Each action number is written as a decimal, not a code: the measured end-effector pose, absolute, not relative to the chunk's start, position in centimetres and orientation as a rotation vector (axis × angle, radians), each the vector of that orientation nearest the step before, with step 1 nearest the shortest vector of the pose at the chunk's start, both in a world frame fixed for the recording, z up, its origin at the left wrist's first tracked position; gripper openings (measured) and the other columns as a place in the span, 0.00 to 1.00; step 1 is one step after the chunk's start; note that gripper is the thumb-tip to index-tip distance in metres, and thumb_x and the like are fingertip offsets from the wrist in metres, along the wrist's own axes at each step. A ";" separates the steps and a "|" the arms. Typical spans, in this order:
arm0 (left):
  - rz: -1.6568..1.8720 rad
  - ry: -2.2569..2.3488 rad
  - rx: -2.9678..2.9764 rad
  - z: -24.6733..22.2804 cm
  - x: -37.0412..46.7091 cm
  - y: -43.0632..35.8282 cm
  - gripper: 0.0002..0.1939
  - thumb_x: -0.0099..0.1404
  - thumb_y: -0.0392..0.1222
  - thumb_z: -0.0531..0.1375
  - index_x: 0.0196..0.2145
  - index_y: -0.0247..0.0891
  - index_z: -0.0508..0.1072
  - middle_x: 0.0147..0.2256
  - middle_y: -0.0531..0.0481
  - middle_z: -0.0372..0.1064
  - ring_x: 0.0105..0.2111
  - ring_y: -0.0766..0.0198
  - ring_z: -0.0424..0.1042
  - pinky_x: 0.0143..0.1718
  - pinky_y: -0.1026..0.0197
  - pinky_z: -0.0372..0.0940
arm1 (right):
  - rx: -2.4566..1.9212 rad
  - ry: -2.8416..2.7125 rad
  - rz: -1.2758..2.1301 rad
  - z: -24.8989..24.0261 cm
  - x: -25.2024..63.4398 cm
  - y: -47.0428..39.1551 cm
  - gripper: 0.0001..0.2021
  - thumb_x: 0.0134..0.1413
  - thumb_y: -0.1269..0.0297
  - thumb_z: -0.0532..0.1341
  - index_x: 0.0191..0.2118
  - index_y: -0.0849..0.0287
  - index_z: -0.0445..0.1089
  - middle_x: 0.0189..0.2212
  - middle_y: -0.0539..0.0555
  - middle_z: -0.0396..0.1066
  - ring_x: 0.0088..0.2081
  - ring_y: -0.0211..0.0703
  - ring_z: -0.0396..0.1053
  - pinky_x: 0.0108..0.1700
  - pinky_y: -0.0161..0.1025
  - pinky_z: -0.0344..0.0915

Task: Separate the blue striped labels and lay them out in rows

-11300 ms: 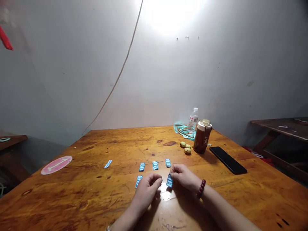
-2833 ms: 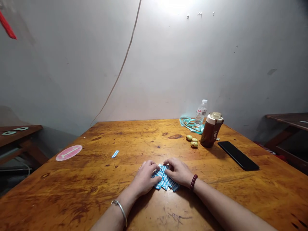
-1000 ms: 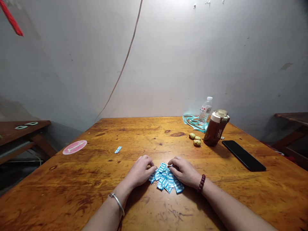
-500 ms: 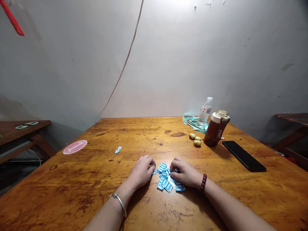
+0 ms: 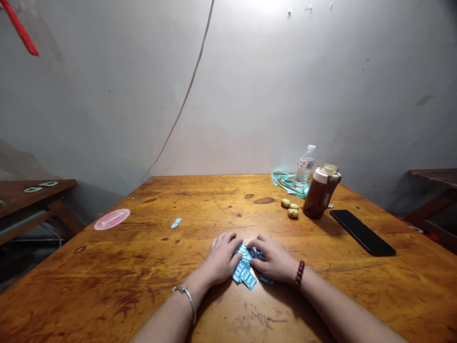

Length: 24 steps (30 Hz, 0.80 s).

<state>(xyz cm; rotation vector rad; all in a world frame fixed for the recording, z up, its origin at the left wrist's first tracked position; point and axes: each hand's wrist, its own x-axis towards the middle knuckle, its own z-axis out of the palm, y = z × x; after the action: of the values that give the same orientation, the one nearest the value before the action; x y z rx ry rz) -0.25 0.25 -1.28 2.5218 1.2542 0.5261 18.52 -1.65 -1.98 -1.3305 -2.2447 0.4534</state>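
A loose pile of small blue-and-white cards (image 5: 247,277) lies near the front middle of the table, several overlapping at odd angles. My left hand (image 5: 224,257) rests against the left side of this pile, its fingers bent and its thumb apart on the cards. From the right, my right hand (image 5: 273,258) curls round more of the cards, with some showing between thumb and forefinger. Part of the pile is hidden under both hands. Farther left, a separate blue-and-white piece (image 5: 175,223) lies by itself on the wood.
On the wooden table (image 5: 200,195) stand a brown sport bottle (image 5: 319,194) and a clear water bottle (image 5: 305,166) beside a teal ribbon (image 5: 282,180). Several small yellowish oval things (image 5: 293,213) lie near a black phone (image 5: 362,232). A round pink sign (image 5: 112,219) is at left.
My left hand has moved right, up against the pile, and the gap between the hands has narrowed. The cards are pressed closer together. My right hand has hardly shifted.
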 end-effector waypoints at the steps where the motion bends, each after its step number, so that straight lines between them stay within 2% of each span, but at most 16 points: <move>1: 0.535 1.259 2.510 -1.3 -0.2 0.3 0.16 0.56 0.41 0.51 0.43 0.43 0.64 0.46 0.47 0.58 0.46 0.58 0.55 0.46 0.55 0.51 | -1.337 -2.256 0.439 -2.0 18.5 -1.7 0.12 0.44 0.66 0.57 0.39 0.56 0.64 0.31 0.51 0.59 0.32 0.37 0.59 0.34 0.32 0.54; 7: 0.627 1.327 2.396 -1.1 -0.2 0.6 0.05 0.53 0.38 0.52 0.29 0.39 0.66 0.34 0.49 0.63 0.36 0.61 0.60 0.38 0.59 0.54 | -1.353 -2.268 0.440 -2.0 18.3 -1.8 0.09 0.44 0.64 0.57 0.36 0.54 0.66 0.30 0.50 0.59 0.31 0.37 0.58 0.33 0.32 0.53; 11: 0.734 1.358 2.317 -1.2 -0.4 1.0 0.08 0.57 0.39 0.49 0.23 0.37 0.64 0.27 0.50 0.62 0.30 0.64 0.61 0.32 0.63 0.54 | -1.348 -2.208 0.496 -2.0 18.1 -1.8 0.06 0.43 0.67 0.58 0.32 0.56 0.66 0.29 0.49 0.58 0.31 0.36 0.58 0.33 0.32 0.53; 16: 0.879 1.423 2.218 -1.5 -0.7 1.4 0.11 0.59 0.41 0.47 0.23 0.37 0.64 0.25 0.51 0.62 0.27 0.66 0.60 0.29 0.64 0.54 | -1.299 -2.150 0.543 -2.1 17.9 -1.7 0.03 0.41 0.72 0.57 0.26 0.58 0.64 0.28 0.49 0.58 0.31 0.35 0.57 0.32 0.31 0.53; 24: 0.974 1.291 2.049 -1.3 -0.6 1.3 0.11 0.58 0.39 0.47 0.29 0.37 0.68 0.28 0.50 0.67 0.30 0.65 0.64 0.32 0.65 0.56 | -1.251 -2.103 0.528 -2.0 17.8 -1.7 0.05 0.41 0.76 0.54 0.25 0.59 0.62 0.27 0.49 0.58 0.30 0.35 0.57 0.31 0.31 0.53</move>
<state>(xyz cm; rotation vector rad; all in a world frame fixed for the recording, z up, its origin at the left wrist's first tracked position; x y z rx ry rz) -0.63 1.28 -1.35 2.0492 1.2908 0.9736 17.84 -1.70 -2.00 -1.2512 -2.1029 0.5277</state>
